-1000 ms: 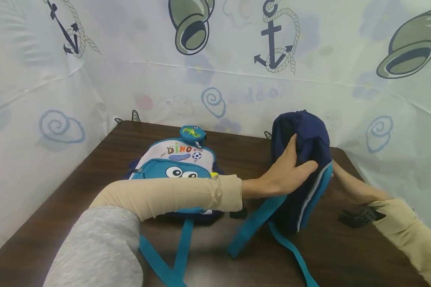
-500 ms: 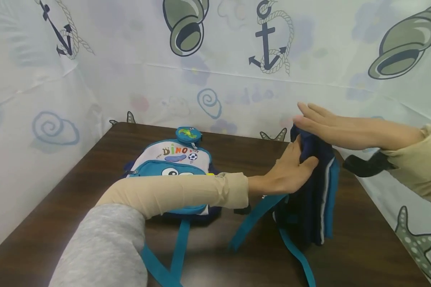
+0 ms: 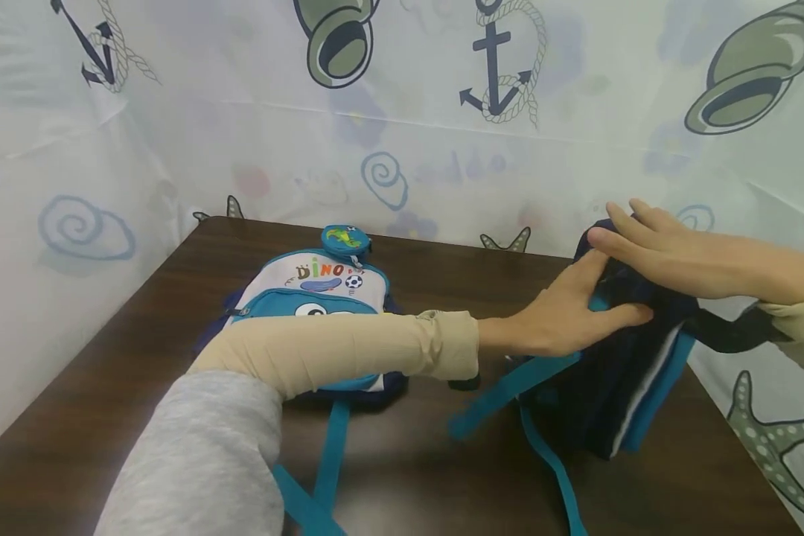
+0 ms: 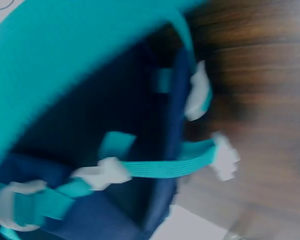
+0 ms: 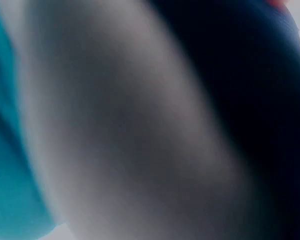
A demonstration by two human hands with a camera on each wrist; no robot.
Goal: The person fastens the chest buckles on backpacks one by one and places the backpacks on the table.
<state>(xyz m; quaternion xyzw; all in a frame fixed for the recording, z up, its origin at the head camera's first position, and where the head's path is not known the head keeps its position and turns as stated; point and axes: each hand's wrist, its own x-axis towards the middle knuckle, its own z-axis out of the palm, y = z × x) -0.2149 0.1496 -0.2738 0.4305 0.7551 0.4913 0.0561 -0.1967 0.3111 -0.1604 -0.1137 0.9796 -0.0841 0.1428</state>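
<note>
A navy backpack (image 3: pixel 633 394) with teal edging stands tilted to the right on the table's right side. My left hand (image 3: pixel 566 316) lies against its back panel with fingers and thumb spread. Over its top, my right hand (image 3: pixel 677 257) rests with straight fingers. A teal shoulder strap (image 3: pixel 516 391) runs out below my left hand, and a thinner strap trails on the tabletop. The left wrist view shows a wide teal strap (image 4: pixel 55 65), white plastic buckles (image 4: pixel 104 172) and the dark back panel. Blurred navy fabric (image 5: pixel 230 90) fills much of the right wrist view.
Another backpack (image 3: pixel 278 286), white and teal with "DINO" lettering, lies flat on the left, partly hidden by my left sleeve. A round teal pouch (image 3: pixel 345 240) sits at its top. Its straps reach toward the near edge. A printed curtain (image 3: pixel 429 89) hangs behind the brown table (image 3: pixel 442 476).
My right hand has come from behind the navy backpack up onto its top. The backpack has shifted right and now leans that way, with my left hand following it.
</note>
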